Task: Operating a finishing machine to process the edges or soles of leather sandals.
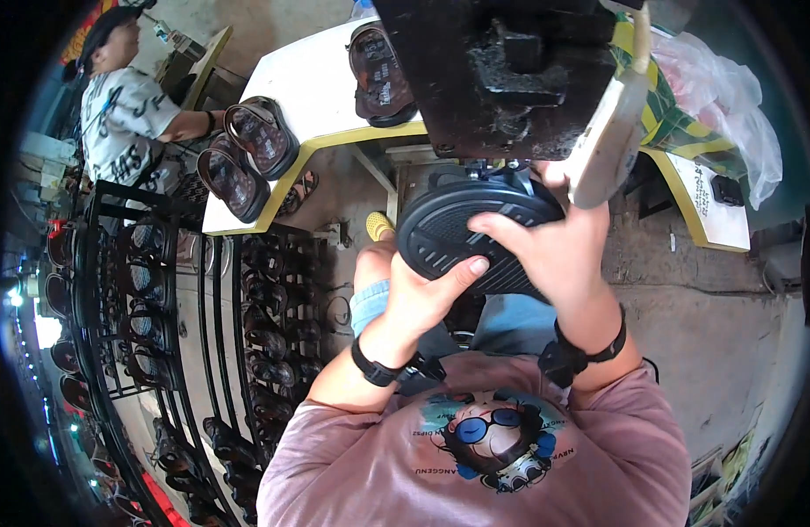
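Note:
Both hands hold a black sandal (pixel 440 206) with its ridged sole turned up, right below the black metal head of a machine (pixel 457 88). My left hand (pixel 418 294) grips the near left edge, its thumb lying on the tread. On the right side my right hand (pixel 567 241) is closed round the sandal, thumb pressed on the sole. Its fingertips reach up beside a pale worn lever (pixel 608 140) and are partly hidden. The sandal's upper side is hidden from view.
Brown sandals (pixel 262 136) stand on a white table (pixel 313 79) with a yellow edge. Black racks (pixel 213 307) full of footwear fill the left. Another person (pixel 128 110) works at the back left. Plastic bags (pixel 712 88) lie on the tabletop at right.

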`<move>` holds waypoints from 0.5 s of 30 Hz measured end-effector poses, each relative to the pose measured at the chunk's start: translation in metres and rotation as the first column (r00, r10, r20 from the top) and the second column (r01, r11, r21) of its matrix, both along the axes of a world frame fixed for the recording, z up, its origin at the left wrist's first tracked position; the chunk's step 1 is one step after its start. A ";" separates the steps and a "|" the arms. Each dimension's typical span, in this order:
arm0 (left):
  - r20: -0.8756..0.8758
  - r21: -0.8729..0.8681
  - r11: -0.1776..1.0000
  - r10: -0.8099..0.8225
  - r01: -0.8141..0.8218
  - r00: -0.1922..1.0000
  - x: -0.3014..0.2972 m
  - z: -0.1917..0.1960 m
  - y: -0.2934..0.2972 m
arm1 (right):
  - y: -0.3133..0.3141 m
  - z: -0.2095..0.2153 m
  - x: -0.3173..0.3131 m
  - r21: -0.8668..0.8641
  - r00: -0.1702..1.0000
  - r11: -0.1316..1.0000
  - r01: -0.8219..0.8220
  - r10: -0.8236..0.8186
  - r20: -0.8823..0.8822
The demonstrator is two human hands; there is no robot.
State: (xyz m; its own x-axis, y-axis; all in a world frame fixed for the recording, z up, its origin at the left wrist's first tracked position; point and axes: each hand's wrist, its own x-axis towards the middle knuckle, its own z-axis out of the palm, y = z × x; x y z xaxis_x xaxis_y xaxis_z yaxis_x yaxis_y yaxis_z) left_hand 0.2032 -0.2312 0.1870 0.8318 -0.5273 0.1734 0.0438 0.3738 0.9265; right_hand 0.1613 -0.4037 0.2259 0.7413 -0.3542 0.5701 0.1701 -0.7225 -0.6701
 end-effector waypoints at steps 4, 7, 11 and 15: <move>-0.104 -0.121 0.975 0.173 -0.185 0.979 -0.018 -0.016 -0.001 | 0.023 -0.038 -0.059 -0.323 0.919 0.919 -0.227 0.312 0.241; -0.255 -0.221 0.941 0.199 -0.258 0.946 -0.023 -0.019 0.001 | 0.025 -0.088 -0.064 0.277 0.522 0.601 -0.750 0.795 -0.310; -0.391 -0.296 0.900 0.192 -0.320 0.900 -0.028 -0.025 0.003 | 0.002 -0.118 -0.058 0.828 0.777 0.188 -0.528 0.500 0.382; -0.553 -0.343 0.870 0.119 -0.356 0.825 -0.019 -0.046 0.013 | 0.009 -0.100 -0.049 0.830 0.877 0.329 -0.450 0.340 0.340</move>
